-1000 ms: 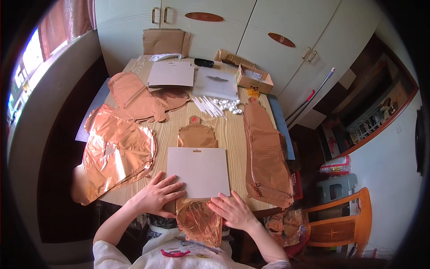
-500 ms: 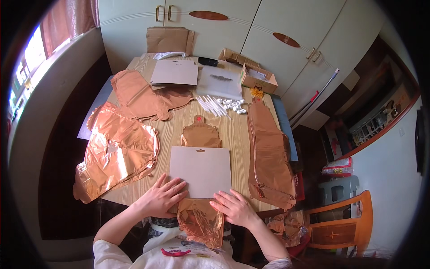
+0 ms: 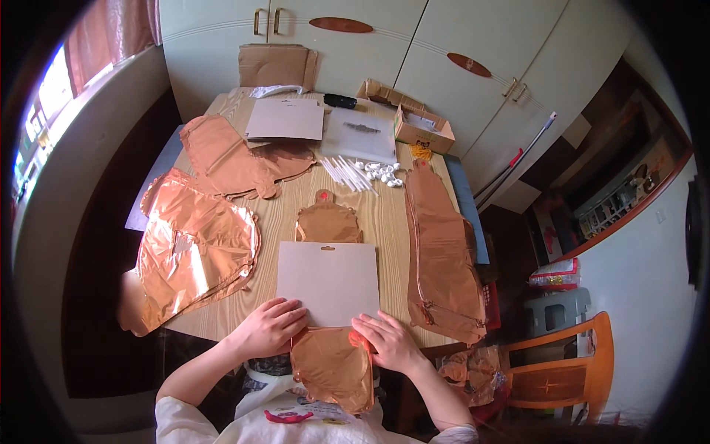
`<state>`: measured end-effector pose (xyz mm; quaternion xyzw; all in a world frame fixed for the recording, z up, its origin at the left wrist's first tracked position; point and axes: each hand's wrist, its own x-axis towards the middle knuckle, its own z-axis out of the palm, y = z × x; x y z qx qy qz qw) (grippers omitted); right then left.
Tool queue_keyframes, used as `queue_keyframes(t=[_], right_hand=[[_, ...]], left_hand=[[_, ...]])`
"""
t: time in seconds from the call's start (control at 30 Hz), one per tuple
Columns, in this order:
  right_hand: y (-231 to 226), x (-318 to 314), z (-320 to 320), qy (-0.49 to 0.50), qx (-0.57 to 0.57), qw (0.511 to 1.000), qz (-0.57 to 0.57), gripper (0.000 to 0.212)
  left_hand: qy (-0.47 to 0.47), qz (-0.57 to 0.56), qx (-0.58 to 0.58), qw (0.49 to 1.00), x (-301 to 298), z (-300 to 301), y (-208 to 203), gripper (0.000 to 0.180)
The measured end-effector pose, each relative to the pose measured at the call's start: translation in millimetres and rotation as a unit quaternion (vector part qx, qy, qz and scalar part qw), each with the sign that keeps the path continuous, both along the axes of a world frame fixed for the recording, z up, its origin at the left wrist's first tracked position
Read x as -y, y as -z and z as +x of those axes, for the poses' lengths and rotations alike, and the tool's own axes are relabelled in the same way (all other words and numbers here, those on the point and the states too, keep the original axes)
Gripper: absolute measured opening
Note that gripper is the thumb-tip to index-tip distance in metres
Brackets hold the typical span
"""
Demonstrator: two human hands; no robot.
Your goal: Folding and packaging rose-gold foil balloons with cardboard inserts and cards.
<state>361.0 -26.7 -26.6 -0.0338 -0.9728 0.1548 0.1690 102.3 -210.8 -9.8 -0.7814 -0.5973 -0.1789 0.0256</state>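
A copper-coloured foil balloon (image 3: 329, 224), lying flat, runs toward me under a white card (image 3: 328, 277) with a hang slot. Its near end droops over the table's front edge. My left hand (image 3: 275, 327) is closed at the card's lower left corner, its fingertips pinching the balloon's left edge. At the lower right corner, my right hand (image 3: 386, 342) lies partly over the card and grips the balloon's right edge. The thumbs are mostly hidden. Left of my left hand spreads a shiny foil pile (image 3: 200, 240); right of my right hand lies a long folded foil stack (image 3: 441, 251).
Further back are more foil pieces (image 3: 229, 159), white cards (image 3: 286, 120), white sticks (image 3: 349, 174), small white cups (image 3: 386, 174), a clear bag (image 3: 361, 133) and an open carton (image 3: 424, 131). A wooden chair (image 3: 555, 368) stands at the right.
Both hands have closed onto the balloon's edges below the card, and its near end looks flatter. A pale blurred shape has appeared at the left pile's near corner.
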Motion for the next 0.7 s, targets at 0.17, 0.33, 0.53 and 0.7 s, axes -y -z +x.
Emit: queue_keyframes(t=[0.17,0.33,0.53,0.7], right_hand=[[3.5,-6.6,-8.3,0.015,-0.053,0.998,-0.039,0.037],[-4.6,-13.2,-17.7,0.030,-0.069,0.987,-0.141,0.029],[2.5,-11.3,-30.7,0.169,-0.080,0.965,-0.183,0.026],[3.7,-11.8,-35.9,0.154,-0.109,0.962,-0.197,0.030]], left_hand=[[-0.018,0.006,0.043,0.999,-1.2,-0.1,5.2,0.034],[-0.068,0.005,0.155,0.986,-2.0,0.5,12.5,0.018],[-0.185,-0.055,0.212,0.958,-10.3,7.1,5.0,0.010],[-0.178,0.007,0.197,0.964,-12.7,9.8,7.0,0.012]])
